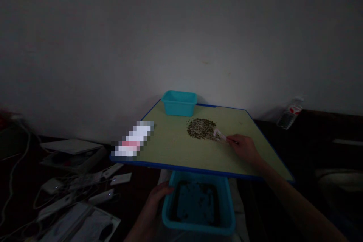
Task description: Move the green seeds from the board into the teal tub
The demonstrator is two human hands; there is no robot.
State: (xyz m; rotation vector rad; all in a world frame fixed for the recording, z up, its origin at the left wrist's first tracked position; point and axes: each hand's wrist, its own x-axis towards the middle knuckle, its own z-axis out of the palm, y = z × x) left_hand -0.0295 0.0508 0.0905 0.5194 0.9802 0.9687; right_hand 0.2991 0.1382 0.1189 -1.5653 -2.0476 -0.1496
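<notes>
On the pale, blue-edged tabletop (167, 147), a pile of small green and whitish grains or beans (200, 128) is spread near the middle. My right hand (245, 149) is closed on a small whitish flat tool (219, 136), whose far end touches the pile's right edge; its exact kind is too blurred to tell. Below the front edge, my left hand (159, 194) grips the left rim of a blue plastic bin (167, 215). Dark bits lie along that bin's bottom edges and scattered over its floor.
A second blue bin (180, 107) stands at the table's back left, against the wall. A blurred-out bright phone-like rectangle (133, 140) lies on the left edge. Power strips and cables (85, 181) clutter the left floor. A plastic bottle (291, 113) is at the right.
</notes>
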